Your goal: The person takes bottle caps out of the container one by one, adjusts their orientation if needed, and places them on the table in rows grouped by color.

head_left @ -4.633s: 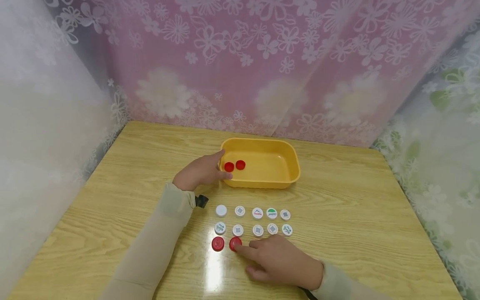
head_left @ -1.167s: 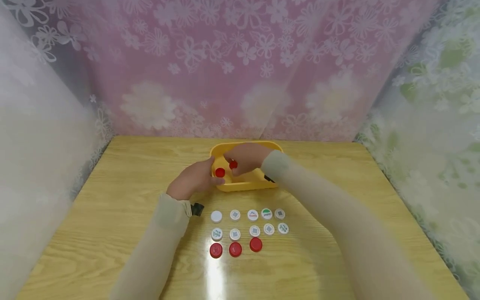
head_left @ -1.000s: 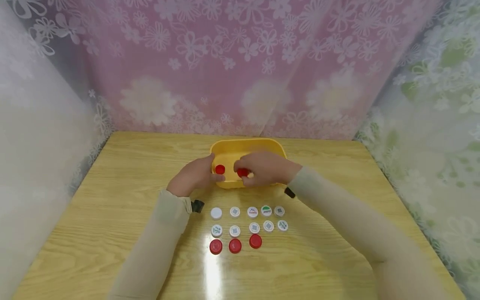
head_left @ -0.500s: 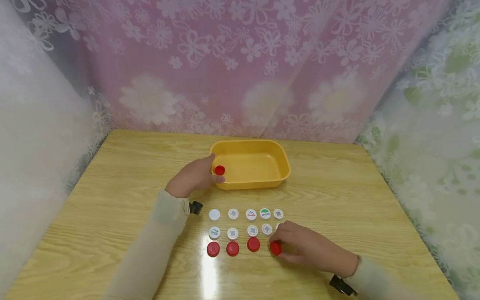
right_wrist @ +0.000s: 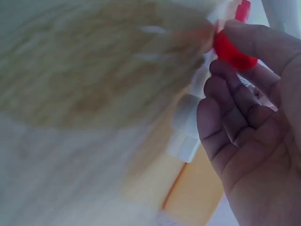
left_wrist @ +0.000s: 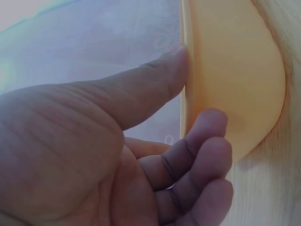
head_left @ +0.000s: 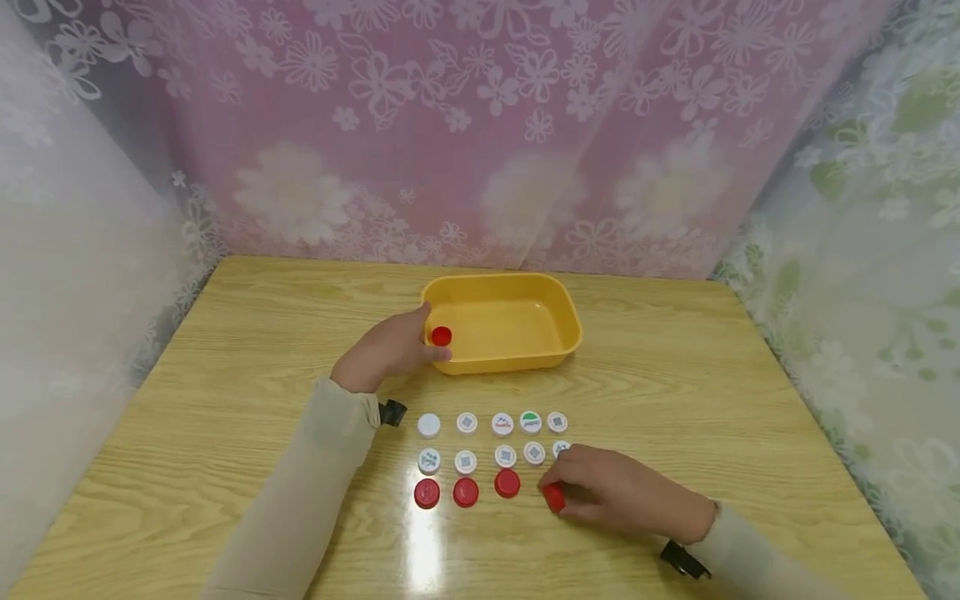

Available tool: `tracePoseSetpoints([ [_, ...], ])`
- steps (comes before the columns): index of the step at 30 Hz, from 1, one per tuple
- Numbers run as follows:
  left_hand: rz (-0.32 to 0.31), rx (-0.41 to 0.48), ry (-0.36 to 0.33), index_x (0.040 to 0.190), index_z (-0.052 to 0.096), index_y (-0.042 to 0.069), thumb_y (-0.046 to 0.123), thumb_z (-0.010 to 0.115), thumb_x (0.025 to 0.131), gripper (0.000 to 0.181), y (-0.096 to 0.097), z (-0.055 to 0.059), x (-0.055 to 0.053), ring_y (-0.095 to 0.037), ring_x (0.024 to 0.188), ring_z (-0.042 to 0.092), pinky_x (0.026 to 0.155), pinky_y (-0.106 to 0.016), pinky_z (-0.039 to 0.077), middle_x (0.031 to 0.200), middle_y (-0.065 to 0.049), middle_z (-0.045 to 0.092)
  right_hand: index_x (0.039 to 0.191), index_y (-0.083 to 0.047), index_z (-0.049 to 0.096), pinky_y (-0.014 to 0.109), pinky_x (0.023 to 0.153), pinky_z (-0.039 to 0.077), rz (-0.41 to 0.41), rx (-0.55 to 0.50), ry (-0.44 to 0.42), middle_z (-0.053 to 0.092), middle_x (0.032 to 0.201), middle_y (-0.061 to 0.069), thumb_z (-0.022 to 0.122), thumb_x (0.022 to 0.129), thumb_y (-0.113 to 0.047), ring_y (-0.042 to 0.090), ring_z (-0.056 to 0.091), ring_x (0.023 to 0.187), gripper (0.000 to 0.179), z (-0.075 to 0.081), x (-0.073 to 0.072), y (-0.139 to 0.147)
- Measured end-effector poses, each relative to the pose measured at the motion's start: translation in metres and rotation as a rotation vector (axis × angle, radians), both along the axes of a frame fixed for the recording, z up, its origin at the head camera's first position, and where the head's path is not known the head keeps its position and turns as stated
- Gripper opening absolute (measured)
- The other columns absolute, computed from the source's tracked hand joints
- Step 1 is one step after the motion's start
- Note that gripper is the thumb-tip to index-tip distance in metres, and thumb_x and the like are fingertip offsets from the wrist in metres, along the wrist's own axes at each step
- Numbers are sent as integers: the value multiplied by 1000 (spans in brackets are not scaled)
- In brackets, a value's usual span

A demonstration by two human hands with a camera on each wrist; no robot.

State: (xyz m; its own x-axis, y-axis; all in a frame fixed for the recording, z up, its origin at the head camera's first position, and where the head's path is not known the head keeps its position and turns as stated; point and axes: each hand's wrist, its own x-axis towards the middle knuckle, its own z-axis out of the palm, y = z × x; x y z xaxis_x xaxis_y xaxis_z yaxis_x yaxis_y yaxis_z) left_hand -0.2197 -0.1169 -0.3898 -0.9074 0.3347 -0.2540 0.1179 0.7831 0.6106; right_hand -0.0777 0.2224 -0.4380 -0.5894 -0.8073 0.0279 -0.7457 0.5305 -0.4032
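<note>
At the left end of a yellow plastic basin (head_left: 517,364), my left hand (head_left: 386,350) grips the rim. In the left wrist view, the thumb lies against the basin's rim (left_wrist: 187,70), with the other fingers curled beside it. My right hand (head_left: 626,492) pinches a red bottle cap (head_left: 554,497) between thumb and finger, tilted close over the table. Left of it, three red caps (head_left: 466,492) lie in a row. Another red cap (head_left: 441,336) is inside the basin near my left hand. The right wrist view shows the held cap (right_wrist: 233,52) at the fingertips.
Two rows of white bottle caps (head_left: 465,462), several with printed marks, lie between the red row and the basin. The right hand partly covers the white cap (head_left: 561,450) at one row's end. A pink floral curtain (head_left: 480,167) hangs behind the wooden table (head_left: 712,400).
My right hand has brought a red cap out of the basin to the right of the red row, and the cap has tilted since. The left hand stays at the basin.
</note>
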Motion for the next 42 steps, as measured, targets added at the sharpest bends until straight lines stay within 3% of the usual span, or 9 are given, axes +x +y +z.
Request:
tracePoseSetpoints([
  [7,19,-8,-32,167,15,10,41,74,95,98,3,-1,1,-34,151,35,121,-55,30,167,-11,32,112,-25,67,18,83,54,23,-64,-50,65,105,-18,78,92,-14,-2,59,92,25,0,4,-4],
  [11,7,5,-12,167,19,12,40,75,95,95,4,-2,1,-34,148,40,120,-56,33,165,-11,37,108,-26,70,17,81,52,13,-47,29,62,103,-18,83,89,-20,-2,56,91,24,-2,6,-6],
  [14,3,16,-6,167,20,13,39,75,95,94,5,-3,1,-34,146,42,119,-56,34,163,-11,40,104,-27,71,18,77,52,-45,9,48,60,100,-18,84,88,-24,-2,53,87,21,-1,7,-6],
  [18,11,12,-21,167,17,12,40,75,95,96,4,-1,1,-34,149,39,120,-55,33,165,-11,36,106,-25,72,22,76,54,-128,94,3,63,100,-19,81,91,-30,-4,55,86,18,1,6,-5],
  [23,12,-1,-30,167,14,11,41,74,96,98,3,-1,0,-35,151,35,120,-56,31,167,-11,32,109,-25,73,24,74,54,-171,130,-8,66,99,-21,81,90,-36,-5,55,82,23,2,4,-5],
  [28,10,-4,-23,167,15,11,42,74,96,97,2,-2,0,-35,150,37,120,-56,32,167,-11,33,96,-26,71,14,67,46,-83,51,59,59,88,-22,80,92,-28,-6,48,72,10,0,3,-5],
  [32,15,12,-10,167,18,11,40,75,95,97,0,-1,0,-35,148,39,120,-56,32,165,-12,37,90,-27,69,8,64,41,-12,-9,136,54,83,-22,80,91,-20,-7,44,70,13,-2,2,-6],
  [42,8,14,2,167,18,11,39,76,94,97,0,-3,-3,-35,148,39,121,-56,31,164,-12,38,101,-23,70,12,68,46,-37,5,92,61,89,-19,78,92,-19,-5,50,74,13,3,-1,-11],
])
